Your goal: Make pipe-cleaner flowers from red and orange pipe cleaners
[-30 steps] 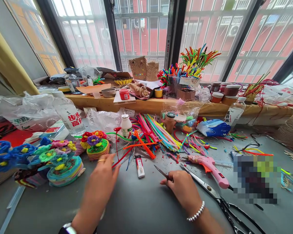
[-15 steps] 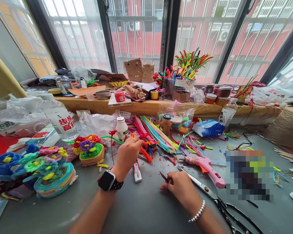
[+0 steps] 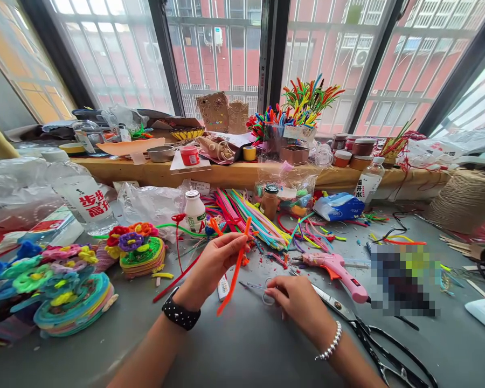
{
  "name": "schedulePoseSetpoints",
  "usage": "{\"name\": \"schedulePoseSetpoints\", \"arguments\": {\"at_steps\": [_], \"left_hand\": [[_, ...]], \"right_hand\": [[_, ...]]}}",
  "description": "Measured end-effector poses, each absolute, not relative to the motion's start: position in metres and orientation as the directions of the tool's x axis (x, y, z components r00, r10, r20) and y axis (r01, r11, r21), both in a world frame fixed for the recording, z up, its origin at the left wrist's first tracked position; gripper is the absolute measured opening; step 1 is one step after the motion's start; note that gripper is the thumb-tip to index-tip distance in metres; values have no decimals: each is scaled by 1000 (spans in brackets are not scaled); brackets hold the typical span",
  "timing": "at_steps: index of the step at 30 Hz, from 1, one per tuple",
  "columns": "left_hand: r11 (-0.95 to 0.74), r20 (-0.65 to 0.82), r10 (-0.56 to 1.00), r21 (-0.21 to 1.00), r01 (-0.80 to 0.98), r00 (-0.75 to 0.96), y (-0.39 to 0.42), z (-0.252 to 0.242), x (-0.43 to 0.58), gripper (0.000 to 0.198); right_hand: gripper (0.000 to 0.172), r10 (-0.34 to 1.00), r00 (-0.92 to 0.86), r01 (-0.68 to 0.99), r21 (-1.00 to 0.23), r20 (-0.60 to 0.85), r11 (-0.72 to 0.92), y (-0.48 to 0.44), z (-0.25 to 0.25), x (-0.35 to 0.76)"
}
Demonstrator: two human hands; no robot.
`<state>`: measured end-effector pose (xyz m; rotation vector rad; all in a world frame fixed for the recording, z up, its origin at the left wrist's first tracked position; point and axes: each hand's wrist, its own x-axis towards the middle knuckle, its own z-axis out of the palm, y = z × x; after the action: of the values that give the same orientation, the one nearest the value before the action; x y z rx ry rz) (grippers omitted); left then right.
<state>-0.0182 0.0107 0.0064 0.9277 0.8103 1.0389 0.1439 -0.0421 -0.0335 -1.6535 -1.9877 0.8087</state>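
Note:
My left hand (image 3: 218,258) is closed in a pinch on an orange pipe cleaner (image 3: 234,269), held upright and tilted over the grey table (image 3: 226,350). My right hand (image 3: 295,299) lies beside it, fingers curled round small scissors (image 3: 254,285) whose thin blades point left towards the pipe cleaner. A loose pile of coloured pipe cleaners (image 3: 250,215) lies just beyond both hands. A white lighter (image 3: 223,288) sits partly hidden under my left hand.
Pipe-cleaner flower coasters (image 3: 137,248) and more (image 3: 60,291) lie at the left. A pink glue gun (image 3: 335,269) and large black scissors (image 3: 372,337) lie at the right. Bottles, bags and a cluttered wooden shelf (image 3: 226,175) stand behind.
My left hand reached into the pile, pinched an orange pipe cleaner and pulled it back towards me. My right hand shifted slightly on the small scissors.

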Motion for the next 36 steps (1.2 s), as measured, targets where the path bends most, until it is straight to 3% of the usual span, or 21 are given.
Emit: {"name": "schedulePoseSetpoints", "arguments": {"at_steps": [7, 9, 12, 15, 21, 28, 36], "left_hand": [[421, -244, 833, 862, -283, 497, 5, 2, -12, 14], [420, -241, 819, 870, -258, 520, 4, 2, -10, 15], [354, -218, 803, 924, -149, 555, 2, 1, -8, 16], [269, -206, 775, 963, -16, 598, -1, 0, -6, 18], [189, -222, 765, 975, 118, 604, -2, -6, -3, 22], [94, -233, 781, 961, 259, 580, 6, -1, -13, 24], [61, -179, 838, 969, 237, 516, 13, -3, -17, 21]], "right_hand": [[19, 981, -187, 721, -672, 45, 168, -41, -27, 146], [24, 984, -170, 669, -727, 52, 154, -40, -27, 145], [30, 982, -181, 357, -927, 54, 117, -39, -27, 146], [29, 980, -194, 26, -999, 32, 37, -39, -26, 146], [23, 997, -70, -197, -980, -16, -29, -36, -29, 143], [21, 977, 204, -299, -946, 66, 127, -28, -30, 159], [17, 957, 287, -567, -811, -29, 145, -22, -31, 167]]}}
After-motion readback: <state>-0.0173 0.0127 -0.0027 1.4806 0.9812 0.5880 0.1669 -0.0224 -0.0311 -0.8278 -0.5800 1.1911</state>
